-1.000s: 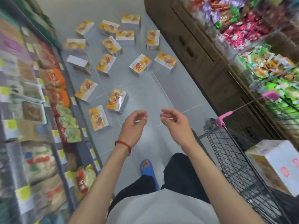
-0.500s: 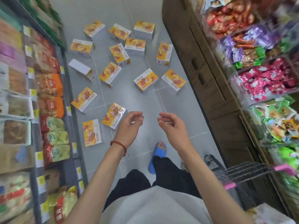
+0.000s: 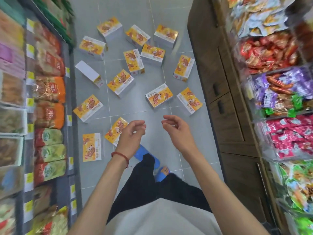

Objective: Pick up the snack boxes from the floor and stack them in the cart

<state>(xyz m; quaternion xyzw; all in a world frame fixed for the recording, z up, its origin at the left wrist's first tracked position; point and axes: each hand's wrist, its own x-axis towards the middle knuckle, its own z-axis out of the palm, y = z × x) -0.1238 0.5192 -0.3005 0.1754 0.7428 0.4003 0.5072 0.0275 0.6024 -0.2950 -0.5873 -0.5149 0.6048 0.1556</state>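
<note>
left hand (image 3: pixel 131 135) and right hand (image 3: pixel 177 131) empty, loosely curled, held out above grey floor (image 3: pixel 149 114); yellow snack boxes (image 3: pixel 159 95) scattered farther off.

Bright, even light on the grey floor (image 3: pixel 184 143), shadows faint. Shelves (image 3: pixel 42 116) left and right of it smear with motion blur; wide-angle bending at edges.

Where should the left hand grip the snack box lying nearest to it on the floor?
Likely across its two long edges, coming from above. The snack box lies flat on the floor, printed face up, partly hidden behind the left hand, which is empty and loosely curled. Its sides look thin, so fingers would pinch the edges.
</note>
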